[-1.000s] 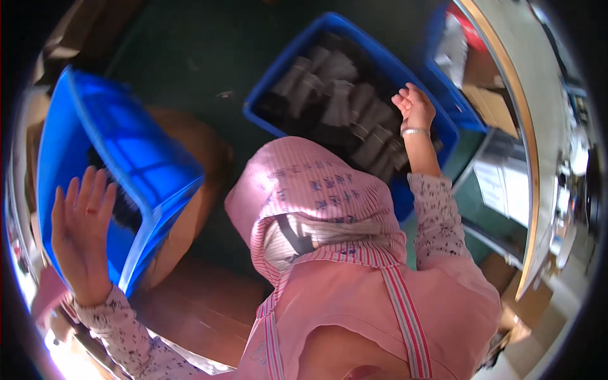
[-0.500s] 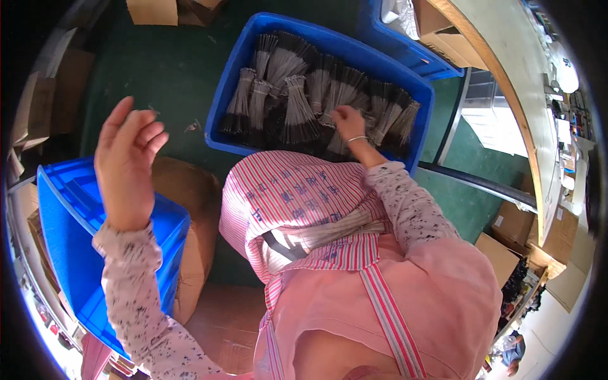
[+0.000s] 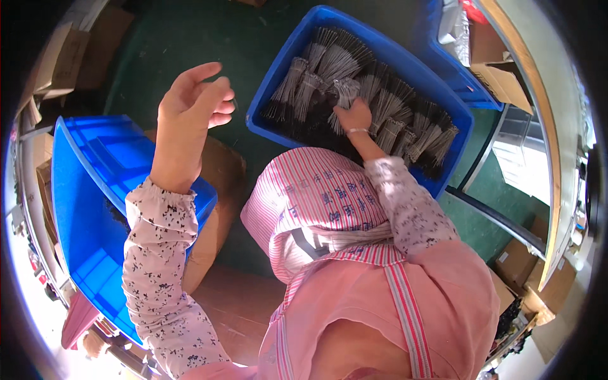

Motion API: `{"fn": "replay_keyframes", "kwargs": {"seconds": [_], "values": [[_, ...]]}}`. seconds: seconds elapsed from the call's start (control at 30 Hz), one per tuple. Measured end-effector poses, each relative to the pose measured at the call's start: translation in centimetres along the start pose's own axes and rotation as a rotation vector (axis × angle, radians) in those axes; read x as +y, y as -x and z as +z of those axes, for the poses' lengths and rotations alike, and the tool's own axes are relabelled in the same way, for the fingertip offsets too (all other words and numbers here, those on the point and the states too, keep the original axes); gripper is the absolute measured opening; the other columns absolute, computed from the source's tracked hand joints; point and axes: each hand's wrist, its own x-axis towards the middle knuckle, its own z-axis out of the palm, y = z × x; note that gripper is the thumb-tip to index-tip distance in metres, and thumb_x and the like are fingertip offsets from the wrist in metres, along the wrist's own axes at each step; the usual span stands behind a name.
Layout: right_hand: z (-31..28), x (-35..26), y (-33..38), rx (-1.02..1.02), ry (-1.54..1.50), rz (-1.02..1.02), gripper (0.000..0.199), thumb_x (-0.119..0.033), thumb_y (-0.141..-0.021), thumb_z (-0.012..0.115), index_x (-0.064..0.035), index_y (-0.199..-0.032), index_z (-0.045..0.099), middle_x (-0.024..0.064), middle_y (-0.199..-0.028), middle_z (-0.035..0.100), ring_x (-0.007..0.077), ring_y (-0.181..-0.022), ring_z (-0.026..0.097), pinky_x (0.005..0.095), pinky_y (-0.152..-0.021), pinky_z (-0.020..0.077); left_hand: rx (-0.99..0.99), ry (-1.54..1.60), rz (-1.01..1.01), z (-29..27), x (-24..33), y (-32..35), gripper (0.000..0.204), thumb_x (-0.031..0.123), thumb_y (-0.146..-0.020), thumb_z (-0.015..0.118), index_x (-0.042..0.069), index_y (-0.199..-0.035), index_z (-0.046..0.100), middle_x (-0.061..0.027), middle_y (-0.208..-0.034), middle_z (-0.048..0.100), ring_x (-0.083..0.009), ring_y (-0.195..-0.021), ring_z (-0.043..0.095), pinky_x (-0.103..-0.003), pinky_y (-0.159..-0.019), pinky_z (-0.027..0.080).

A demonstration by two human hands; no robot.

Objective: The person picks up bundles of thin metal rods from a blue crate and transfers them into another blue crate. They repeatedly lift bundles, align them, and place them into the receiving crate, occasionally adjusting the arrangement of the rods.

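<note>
A blue tub [image 3: 468,142] holds several tied bundles of thin grey-white strands with dark ends. My right hand [image 3: 356,118] reaches into its middle and is closed on a bundle of thin strands [image 3: 346,90], which stands upright among the others. Just right of that hand, more bundles [image 3: 387,134] lean close together. My left hand [image 3: 190,117] is raised left of the tub, its fingers loosely curled and apart, with nothing visible in them. Below it stands a second blue bin [image 3: 76,215], tilted toward me.
A striped pink apron [image 3: 316,190] bulges between me and the tub. Brown cardboard [image 3: 212,234] lies beside the left bin. Another blue bin [image 3: 465,82] with open cartons stands at the far right, near a wooden-edged table [image 3: 550,126]. A dark bar [image 3: 497,218] runs below it.
My right hand has closed on a bundle and shifted toward the tub's middle. My left hand has moved right. The tub and bins appear shifted right as the view turned.
</note>
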Motion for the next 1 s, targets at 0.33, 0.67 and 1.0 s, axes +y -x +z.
{"fn": "replay_keyframes", "kwargs": {"seconds": [0.33, 0.67, 1.0], "values": [[-14.1, -16.1, 7.8, 0.436, -0.777, -1.226, 0.028, -0.016, -0.068, 0.073, -0.015, -0.094, 0.064, 0.0027, -0.081, 0.048, 0.0158, -0.063, 0.046, 0.0306, -0.056, 0.0404, -0.46, -0.125, -0.648, -0.2, 0.1, 0.9, 0.086, 0.076, -0.083, 0.03, 0.0, -0.103, 0.063, -0.0095, -0.097, 0.065, -0.0199, -0.093, 0.06, -0.036, -0.081, 0.049], [-13.8, -17.9, 6.3, 0.073, -0.391, -1.493, 0.031, -0.009, -0.073, 0.065, -0.0121, -0.104, 0.061, 0.0085, -0.099, 0.055, 0.0253, -0.098, 0.054, 0.0426, -0.089, 0.0434, -0.275, 0.51, -0.163, -1.9, 0.0, 0.5, 0.03, 0.007, -0.075, 0.067, -0.002, -0.103, 0.062, -0.011, -0.095, 0.066, -0.02, -0.084, 0.064, -0.032, -0.078, 0.051], [5.9, -6.4, -4.5, -0.276, 0.434, -1.314, 0.049, -0.013, -0.07, 0.065, -0.0032, -0.117, 0.054, 0.0144, -0.117, 0.052, 0.0312, -0.111, 0.05, 0.0432, -0.096, 0.0376, -0.086, 0.604, -0.104, -1.9, -0.8, -0.5, 0.027, 0.004, -0.072, 0.069, -0.003, -0.097, 0.062, -0.0113, -0.086, 0.066, -0.0214, -0.077, 0.065, -0.032, -0.068, 0.053]]}}
